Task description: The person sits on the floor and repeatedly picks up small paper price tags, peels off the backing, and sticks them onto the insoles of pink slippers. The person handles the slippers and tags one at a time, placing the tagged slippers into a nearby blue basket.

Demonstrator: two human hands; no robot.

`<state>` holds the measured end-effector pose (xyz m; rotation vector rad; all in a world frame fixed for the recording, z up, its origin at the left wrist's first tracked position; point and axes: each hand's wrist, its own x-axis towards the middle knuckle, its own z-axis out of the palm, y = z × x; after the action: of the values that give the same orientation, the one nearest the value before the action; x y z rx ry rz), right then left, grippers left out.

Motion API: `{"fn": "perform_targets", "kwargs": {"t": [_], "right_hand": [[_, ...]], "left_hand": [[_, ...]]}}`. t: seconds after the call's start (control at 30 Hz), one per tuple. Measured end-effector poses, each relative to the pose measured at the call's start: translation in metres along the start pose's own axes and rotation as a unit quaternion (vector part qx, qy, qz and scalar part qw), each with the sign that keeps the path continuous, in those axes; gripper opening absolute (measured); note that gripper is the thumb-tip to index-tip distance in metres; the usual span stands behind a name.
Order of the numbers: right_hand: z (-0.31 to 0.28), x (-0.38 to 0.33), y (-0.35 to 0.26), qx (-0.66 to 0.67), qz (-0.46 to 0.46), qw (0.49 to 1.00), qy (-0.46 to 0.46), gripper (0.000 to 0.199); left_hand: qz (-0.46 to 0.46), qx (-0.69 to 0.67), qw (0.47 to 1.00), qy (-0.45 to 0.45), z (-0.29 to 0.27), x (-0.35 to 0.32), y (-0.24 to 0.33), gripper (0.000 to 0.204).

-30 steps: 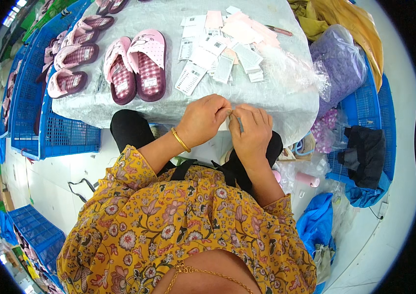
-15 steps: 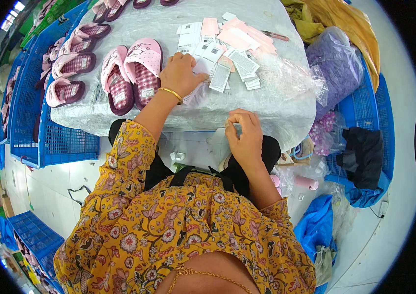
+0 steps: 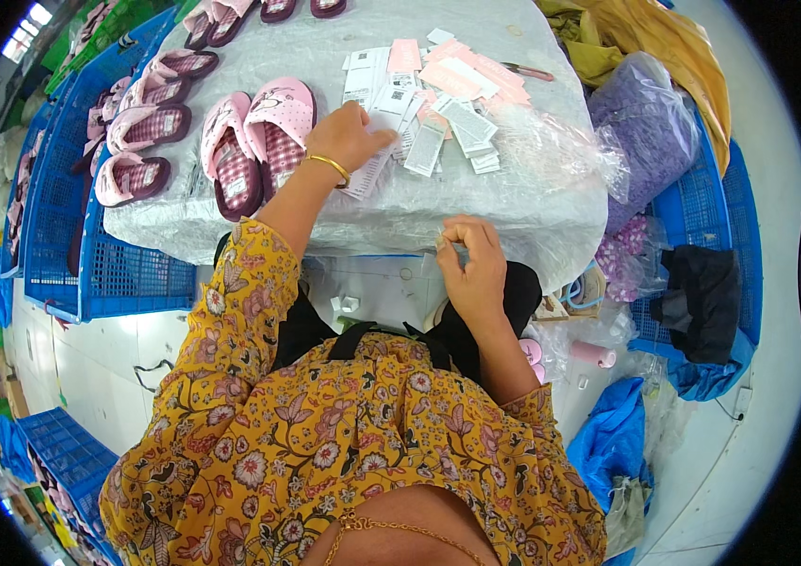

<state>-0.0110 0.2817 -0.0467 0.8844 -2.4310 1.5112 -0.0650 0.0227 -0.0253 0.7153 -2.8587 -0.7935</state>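
Note:
My left hand, a gold bangle on its wrist, rests on white printed cards with the thumb spread away from bent fingers. Part of another white card shows beneath it. Just left of it lies a pair of pink slippers with plaid insoles; my wrist covers part of the right one. At the table's near edge, my right hand is closed, thumb against forefinger. A tiny clear bit shows at its fingertips, too small to name.
More slippers line the plastic-covered table's left side. Pink cards and a small tool with a reddish handle lie further back. Blue crates stand at left; a purple bagged bundle sits at right.
My left hand has shifted slightly left over the cards, uncovering more of the card under it. The pale translucent piece below my right fingers no longer shows. The view has moved slightly.

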Motion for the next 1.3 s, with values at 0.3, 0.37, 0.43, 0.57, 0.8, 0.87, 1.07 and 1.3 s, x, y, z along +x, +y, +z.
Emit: {"fn": "perform_targets", "kwargs": {"t": [0.3, 0.37, 0.43, 0.57, 0.8, 0.87, 1.07, 1.3], "right_hand": [[-0.002, -0.006, 0.002, 0.023, 0.008, 1.000, 0.012, 0.011], [-0.003, -0.007, 0.001, 0.034, 0.019, 0.999, 0.010, 0.011], [-0.002, -0.008, 0.001, 0.040, 0.020, 0.999, 0.009, 0.011], [-0.001, -0.008, 0.002, 0.046, 0.013, 0.999, 0.011, 0.011], [-0.004, -0.008, 0.002, 0.052, 0.028, 0.998, 0.014, 0.011], [-0.004, -0.008, 0.000, 0.059, 0.036, 0.998, 0.008, 0.011], [-0.001, -0.006, -0.003, 0.064, 0.021, 0.998, -0.005, 0.012], [0.003, 0.002, -0.006, 0.068, 0.005, 0.998, 0.002, 0.012]], "left_hand": [[-0.023, -0.059, 0.995, -0.076, 0.001, 0.010, -0.006, 0.046], [-0.021, -0.060, 0.996, -0.066, 0.001, 0.009, -0.007, 0.039], [-0.018, -0.064, 0.996, -0.054, 0.004, 0.010, -0.011, 0.033], [-0.019, -0.060, 0.996, -0.061, 0.003, 0.010, -0.012, 0.027], [0.020, -0.103, 0.995, -0.002, -0.013, 0.006, -0.013, 0.025], [0.027, -0.125, 0.992, 0.014, -0.017, 0.004, -0.012, 0.023], [0.043, -0.251, 0.967, 0.029, -0.004, 0.007, -0.034, 0.033], [0.028, -0.213, 0.977, 0.009, -0.012, 0.004, -0.021, 0.034]]}}
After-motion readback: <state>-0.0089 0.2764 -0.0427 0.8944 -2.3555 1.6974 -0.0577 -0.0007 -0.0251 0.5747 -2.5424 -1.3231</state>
